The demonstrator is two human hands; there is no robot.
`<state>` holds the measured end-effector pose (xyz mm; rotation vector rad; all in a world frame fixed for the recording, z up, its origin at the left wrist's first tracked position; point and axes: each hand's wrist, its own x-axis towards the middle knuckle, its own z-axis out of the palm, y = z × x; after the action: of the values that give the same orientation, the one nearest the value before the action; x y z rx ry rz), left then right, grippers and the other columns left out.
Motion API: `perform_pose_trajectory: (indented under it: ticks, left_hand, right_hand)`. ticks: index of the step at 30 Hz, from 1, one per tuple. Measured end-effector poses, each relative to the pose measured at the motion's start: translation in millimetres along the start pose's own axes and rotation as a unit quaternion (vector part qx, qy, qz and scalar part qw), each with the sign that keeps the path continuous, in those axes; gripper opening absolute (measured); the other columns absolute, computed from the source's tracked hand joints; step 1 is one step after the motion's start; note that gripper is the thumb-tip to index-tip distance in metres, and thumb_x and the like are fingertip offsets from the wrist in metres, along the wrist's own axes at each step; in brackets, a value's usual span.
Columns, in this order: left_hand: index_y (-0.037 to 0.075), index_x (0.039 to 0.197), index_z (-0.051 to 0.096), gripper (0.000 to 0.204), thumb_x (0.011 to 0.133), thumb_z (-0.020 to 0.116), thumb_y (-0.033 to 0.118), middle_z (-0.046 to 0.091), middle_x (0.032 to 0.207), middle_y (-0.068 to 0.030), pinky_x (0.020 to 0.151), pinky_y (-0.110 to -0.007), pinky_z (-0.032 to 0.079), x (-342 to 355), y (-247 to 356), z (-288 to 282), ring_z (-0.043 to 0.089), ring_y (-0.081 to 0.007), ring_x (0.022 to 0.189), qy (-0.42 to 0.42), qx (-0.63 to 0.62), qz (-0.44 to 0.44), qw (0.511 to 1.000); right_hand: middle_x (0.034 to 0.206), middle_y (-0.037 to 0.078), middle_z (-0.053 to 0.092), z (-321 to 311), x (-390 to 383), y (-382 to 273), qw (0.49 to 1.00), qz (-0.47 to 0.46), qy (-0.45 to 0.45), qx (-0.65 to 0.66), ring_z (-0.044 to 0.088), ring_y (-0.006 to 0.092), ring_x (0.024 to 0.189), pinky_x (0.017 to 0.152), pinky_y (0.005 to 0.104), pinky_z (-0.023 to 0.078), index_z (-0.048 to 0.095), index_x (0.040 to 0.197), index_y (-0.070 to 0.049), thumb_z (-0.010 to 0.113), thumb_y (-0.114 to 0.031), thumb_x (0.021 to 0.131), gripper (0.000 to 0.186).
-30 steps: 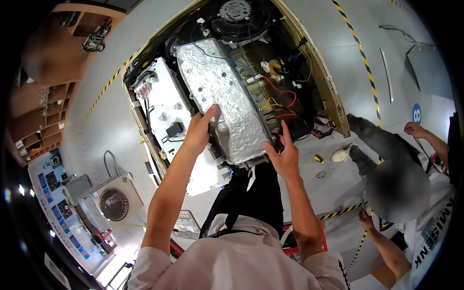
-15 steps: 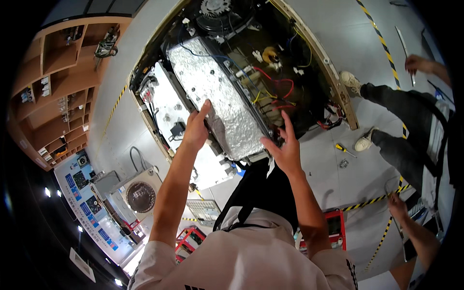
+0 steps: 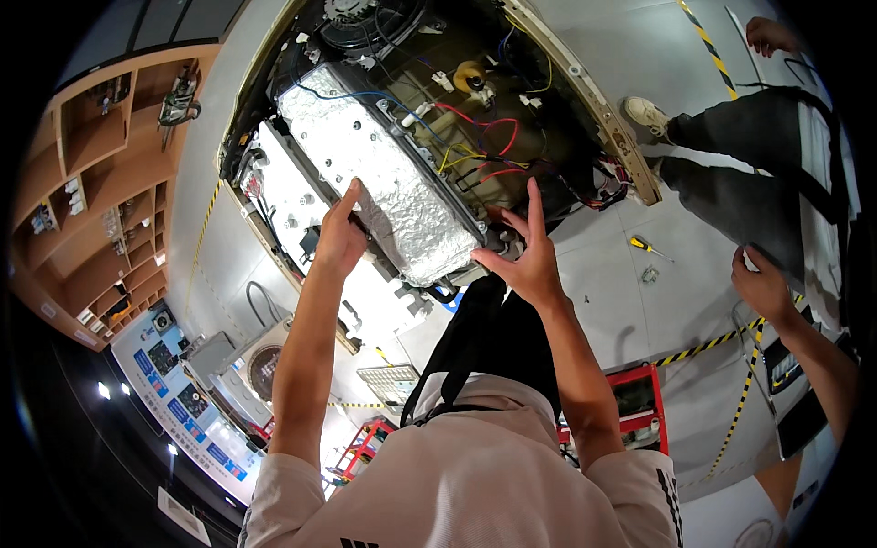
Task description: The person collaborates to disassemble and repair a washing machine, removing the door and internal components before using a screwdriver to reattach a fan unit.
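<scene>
A long foil-covered box (image 3: 388, 196) lies in an opened appliance (image 3: 598, 114) in front of me. My left hand (image 3: 340, 239) is at the box's left side near its lower end. Its thumb rests along the foil edge; the other fingers are mostly hidden. At the lower right corner, my right hand (image 3: 528, 260) has its thumb on the box and a bent finger at the dark side part. Its index finger sticks out past the corner. Red, yellow and blue wires (image 3: 498, 137) run loose beside the box. A white panel (image 3: 297, 205) lies left of it.
To the right another person stands, shoe (image 3: 647, 117) near the appliance frame, one hand (image 3: 763, 279) lowered. A yellow-handled screwdriver (image 3: 650, 248) lies on the floor. A red cart (image 3: 630, 411) is behind me on the right. Wooden shelves (image 3: 100, 146) stand at the far left.
The appliance, box and both my hands have shifted left and up in the view together. My hands stay at the box's lower end. The other person's hands and legs have moved.
</scene>
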<state>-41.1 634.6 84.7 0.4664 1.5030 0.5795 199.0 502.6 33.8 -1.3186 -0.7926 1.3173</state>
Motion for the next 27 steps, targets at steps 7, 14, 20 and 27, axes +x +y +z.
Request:
perform_pose_trajectory:
  ticks: [7,14,20,27]
  left_hand:
    - [-0.010,0.140,0.007,0.103,0.080,0.064,0.051,0.014,0.147,-0.0234,0.110,-0.036,0.015,15,-8,-22,0.018,-0.0279,0.136,0.050,0.082,-0.035,0.995]
    - [-0.011,0.140,0.005,0.109,0.078,0.065,0.055,0.014,0.147,-0.0234,0.110,-0.042,0.013,-11,3,7,0.016,-0.0303,0.136,0.048,0.088,-0.011,0.995]
    - [-0.010,0.136,0.023,0.098,0.078,0.061,0.060,0.031,0.140,-0.0216,0.107,-0.045,0.019,0,-4,-10,0.028,-0.0295,0.130,-0.005,0.096,-0.010,0.995]
    - [-0.005,0.128,0.039,0.063,0.088,0.059,0.039,0.051,0.122,-0.0110,0.092,-0.031,0.039,-11,3,-7,0.049,-0.0178,0.109,-0.051,0.018,0.046,0.997]
  right_hand:
    - [0.119,0.022,0.053,9,-2,1,1.000,0.013,-0.021,0.010,0.057,0.0258,0.107,0.089,0.0322,0.044,0.003,0.144,-0.002,0.077,-0.014,0.072,0.104]
    - [0.107,0.018,0.059,14,-1,-18,0.995,0.094,-0.013,0.028,0.058,0.0219,0.095,0.085,0.0311,0.045,0.000,0.145,-0.006,0.072,-0.006,0.074,0.101]
    - [0.123,0.018,0.048,21,-4,-8,1.000,0.008,-0.006,-0.010,0.053,0.0208,0.102,0.089,0.0325,0.043,0.001,0.146,-0.006,0.068,-0.006,0.077,0.096]
    - [0.115,0.020,0.054,35,-8,-8,0.997,0.007,0.038,-0.061,0.055,0.0231,0.100,0.087,0.0315,0.043,-0.003,0.145,-0.006,0.068,-0.014,0.080,0.096]
